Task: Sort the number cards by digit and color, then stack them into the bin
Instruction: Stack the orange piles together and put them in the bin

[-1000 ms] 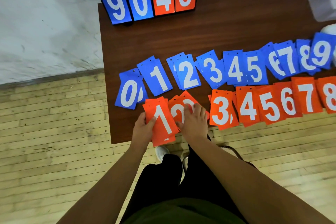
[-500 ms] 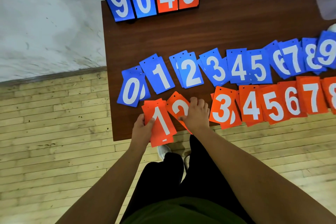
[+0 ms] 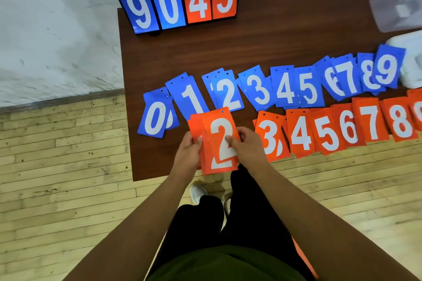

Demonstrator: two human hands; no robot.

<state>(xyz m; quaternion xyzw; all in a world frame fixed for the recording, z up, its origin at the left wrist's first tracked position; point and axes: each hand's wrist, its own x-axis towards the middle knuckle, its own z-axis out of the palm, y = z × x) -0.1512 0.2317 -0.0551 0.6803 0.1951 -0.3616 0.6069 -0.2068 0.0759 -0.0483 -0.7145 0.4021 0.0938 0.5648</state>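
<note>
A stack of orange cards (image 3: 219,143) with 2s on top and the orange 1s underneath is held over the table's near edge. My left hand (image 3: 188,155) grips its left side and my right hand (image 3: 245,146) pinches the right side, thumb on the top 2. Blue card piles 0 to 9 (image 3: 285,89) run in a row across the brown table (image 3: 262,41). Orange piles from 3 to 8 (image 3: 328,132) lie in a row in front of them. The clear bin (image 3: 397,0) is at the far right corner.
A flip scoreboard (image 3: 180,0) showing 9 0 4 5 stands at the table's back left. A white lid-like thing (image 3: 413,61) lies at the right edge under the blue 9. Wooden floor lies to the left and below; my legs are close to the table's edge.
My right hand lifted the orange 2 cards from the table and laid them onto the orange 1 pile held by my left hand. Both hands now hold one stack.
</note>
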